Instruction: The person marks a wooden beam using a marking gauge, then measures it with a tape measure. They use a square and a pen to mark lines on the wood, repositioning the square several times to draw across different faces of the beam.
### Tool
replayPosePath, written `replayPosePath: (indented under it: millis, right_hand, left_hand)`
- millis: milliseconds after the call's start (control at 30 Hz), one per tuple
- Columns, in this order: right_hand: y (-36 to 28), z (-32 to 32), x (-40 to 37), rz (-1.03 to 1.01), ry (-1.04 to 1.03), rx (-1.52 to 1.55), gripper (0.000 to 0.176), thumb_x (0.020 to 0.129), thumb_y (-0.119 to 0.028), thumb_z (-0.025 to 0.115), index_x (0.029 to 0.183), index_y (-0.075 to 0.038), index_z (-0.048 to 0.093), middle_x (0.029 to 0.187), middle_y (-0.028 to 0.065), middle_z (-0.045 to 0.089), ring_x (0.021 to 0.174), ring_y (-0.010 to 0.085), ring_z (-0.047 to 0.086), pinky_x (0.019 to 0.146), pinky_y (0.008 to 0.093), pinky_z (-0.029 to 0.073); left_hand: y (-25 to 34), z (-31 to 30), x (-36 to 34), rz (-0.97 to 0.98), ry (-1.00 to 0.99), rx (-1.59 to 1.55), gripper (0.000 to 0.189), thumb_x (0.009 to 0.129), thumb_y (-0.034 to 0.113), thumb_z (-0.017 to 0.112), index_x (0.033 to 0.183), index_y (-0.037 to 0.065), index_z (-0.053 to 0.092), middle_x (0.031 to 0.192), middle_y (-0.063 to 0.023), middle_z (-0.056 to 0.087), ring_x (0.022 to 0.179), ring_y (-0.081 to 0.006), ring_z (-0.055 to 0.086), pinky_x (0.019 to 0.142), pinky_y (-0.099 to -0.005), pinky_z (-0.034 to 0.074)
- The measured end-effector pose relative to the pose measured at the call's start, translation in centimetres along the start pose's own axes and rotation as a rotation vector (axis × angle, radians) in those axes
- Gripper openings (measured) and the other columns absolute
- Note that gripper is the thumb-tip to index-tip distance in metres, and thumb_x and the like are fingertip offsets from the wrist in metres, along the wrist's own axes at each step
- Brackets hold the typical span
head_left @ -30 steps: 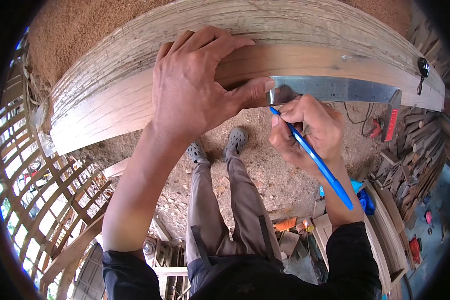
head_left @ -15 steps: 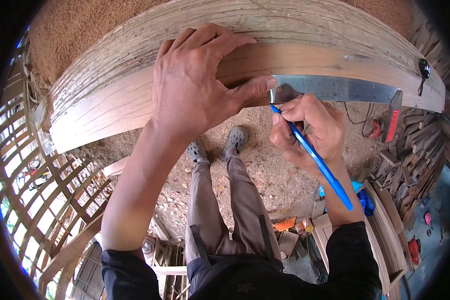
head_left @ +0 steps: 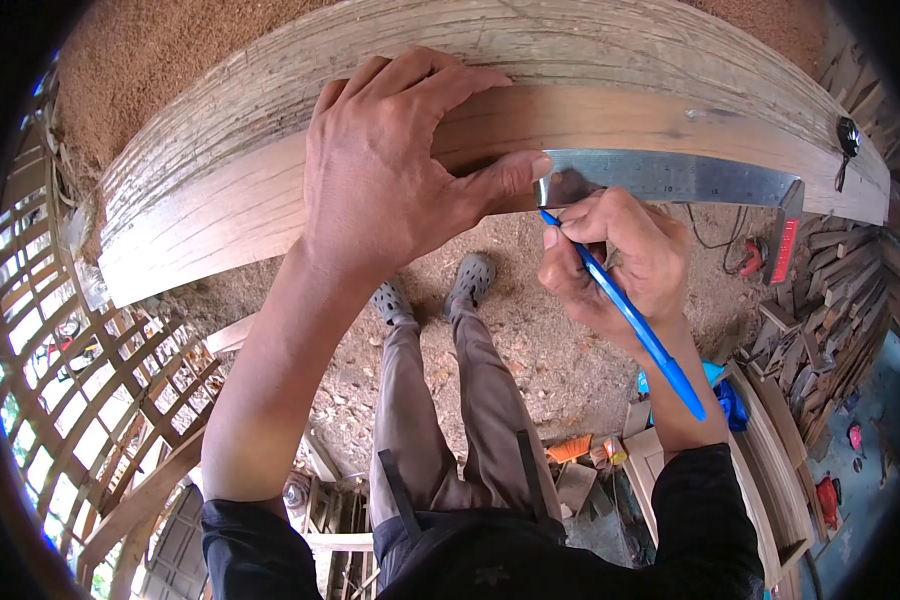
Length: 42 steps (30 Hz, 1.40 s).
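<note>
A long wooden beam (head_left: 610, 115) spans the upper view, its planed face toward me. Against its near edge lies the metal blade of a try square (head_left: 685, 175); its stock, marked with a red label, hangs over the edge on the right. My left hand (head_left: 385, 160) rests on the beam with fingers spread, and its thumb touches the left end of the blade. In my right hand (head_left: 620, 255) is a blue pen (head_left: 630, 315), pinched near its tip. The pen's tip is at the blade's lower left corner, by the beam's edge.
Sawdust (head_left: 170, 80) lies behind the beam. A small black object (head_left: 849, 137) sits at the beam's right end. Stacked wood scraps (head_left: 830, 310) fill the right side, a wooden lattice (head_left: 90, 370) the left. A red tool (head_left: 752, 258) lies on the ground beyond my right hand.
Almost nothing differs. The pen tip and right-hand fingers have shifted very slightly to the left; the left hand and the try square stay in place.
</note>
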State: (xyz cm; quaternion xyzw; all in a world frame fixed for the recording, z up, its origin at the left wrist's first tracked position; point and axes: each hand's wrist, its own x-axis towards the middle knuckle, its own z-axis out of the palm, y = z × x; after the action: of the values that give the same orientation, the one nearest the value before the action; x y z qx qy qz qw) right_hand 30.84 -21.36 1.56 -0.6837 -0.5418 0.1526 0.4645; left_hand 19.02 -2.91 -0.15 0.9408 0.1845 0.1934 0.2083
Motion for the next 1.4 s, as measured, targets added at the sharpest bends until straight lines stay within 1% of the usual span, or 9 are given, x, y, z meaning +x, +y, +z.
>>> replayPosePath:
  millis: [167, 233, 367, 433, 633, 1067, 1133, 1367, 1400]
  right_hand:
    - [0.1, -0.1, -0.2, 0.004, 0.001, 0.02, 0.031, 0.07, 0.007, 0.08, 0.08, -0.004, 0.053, 0.064, 0.0049, 0.06, 0.056, 0.0153, 0.063, 0.051, 0.0286, 0.05]
    - [-0.1, -0.4, -0.3, 0.074, -0.064, 0.005, 0.023, 0.084, -0.007, 0.079, 0.082, -0.002, 0.056, 0.073, 0.0128, 0.068, 0.067, 0.0191, 0.072, 0.061, 0.0281, 0.055]
    - [0.4, -0.5, -0.6, 0.054, -0.033, 0.071, 0.025, 0.083, -0.009, 0.08, 0.082, -0.002, 0.056, 0.072, 0.012, 0.068, 0.064, 0.0177, 0.07, 0.059, 0.0281, 0.054]
    - [0.2, -0.3, -0.6, 0.018, 0.075, 0.098, 0.03, 0.072, 0.008, 0.079, 0.08, -0.005, 0.052, 0.064, 0.0042, 0.06, 0.054, 0.0114, 0.06, 0.048, 0.0252, 0.046]
    - [0.2, -0.6, -0.2, 0.022, 0.033, 0.028, 0.03, 0.074, 0.01, 0.075, 0.079, -0.005, 0.05, 0.058, 0.0021, 0.053, 0.05, 0.0108, 0.056, 0.047, 0.026, 0.043]
    - [0.4, -0.8, -0.2, 0.014, 0.013, 0.014, 0.03, 0.073, 0.008, 0.076, 0.079, -0.005, 0.05, 0.057, 0.003, 0.053, 0.051, 0.0152, 0.057, 0.049, 0.0289, 0.046]
    - [0.4, -1.1, -0.5, 0.081, -0.05, -0.002, 0.027, 0.085, -0.011, 0.08, 0.08, -0.002, 0.055, 0.072, 0.0122, 0.067, 0.059, 0.0135, 0.064, 0.056, 0.0268, 0.052]
    - [0.5, -0.9, -0.5, 0.059, -0.038, -0.022, 0.027, 0.084, -0.01, 0.081, 0.079, -0.002, 0.055, 0.071, 0.0114, 0.066, 0.061, 0.0133, 0.065, 0.057, 0.0268, 0.052]
    - [0.4, -0.7, -0.3, 0.048, -0.012, -0.023, 0.026, 0.079, -0.002, 0.078, 0.078, -0.004, 0.053, 0.064, 0.0074, 0.059, 0.055, 0.0148, 0.061, 0.053, 0.0282, 0.049]
  left_hand:
    - [0.0, 0.0, 0.1, -0.003, -0.004, -0.009, 0.064, 0.071, 0.063, 0.086, 0.113, 0.015, 0.076, 0.103, -0.0026, 0.072, 0.099, -0.0256, 0.069, 0.09, -0.0447, 0.05]
    - [0.0, 0.0, 0.0, -0.003, -0.002, -0.009, 0.064, 0.071, 0.062, 0.086, 0.113, 0.014, 0.076, 0.103, -0.0028, 0.072, 0.099, -0.0257, 0.068, 0.09, -0.0447, 0.05]
    - [0.1, -0.1, 0.1, -0.003, -0.004, -0.026, 0.063, 0.072, 0.06, 0.086, 0.113, 0.014, 0.076, 0.102, -0.0039, 0.072, 0.099, -0.026, 0.068, 0.09, -0.0445, 0.05]
    - [0.0, -0.2, 0.2, -0.006, -0.012, -0.036, 0.062, 0.073, 0.06, 0.086, 0.113, 0.013, 0.076, 0.102, -0.0042, 0.072, 0.098, -0.0261, 0.068, 0.09, -0.0442, 0.05]
    - [0.2, -0.1, 0.2, 0.001, 0.004, -0.033, 0.062, 0.072, 0.059, 0.086, 0.113, 0.013, 0.076, 0.101, -0.0045, 0.072, 0.097, -0.0268, 0.068, 0.088, -0.0424, 0.052]
    - [0.3, -0.2, 0.2, -0.023, -0.021, -0.04, 0.063, 0.071, 0.059, 0.087, 0.114, 0.014, 0.076, 0.103, -0.0051, 0.072, 0.097, -0.0274, 0.07, 0.088, -0.0435, 0.053]
    - [0.3, -0.1, 0.2, -0.02, -0.024, -0.034, 0.063, 0.072, 0.059, 0.087, 0.114, 0.014, 0.076, 0.103, -0.0053, 0.072, 0.097, -0.0275, 0.07, 0.088, -0.0442, 0.053]
    - [0.3, -0.1, 0.2, -0.04, -0.026, -0.043, 0.063, 0.07, 0.06, 0.087, 0.113, 0.015, 0.077, 0.103, -0.0033, 0.071, 0.099, -0.0272, 0.069, 0.09, -0.0454, 0.051]
    - [0.2, 0.0, 0.1, -0.062, -0.025, -0.057, 0.064, 0.068, 0.061, 0.087, 0.112, 0.016, 0.077, 0.102, -0.0007, 0.07, 0.101, -0.0263, 0.067, 0.092, -0.0462, 0.049]
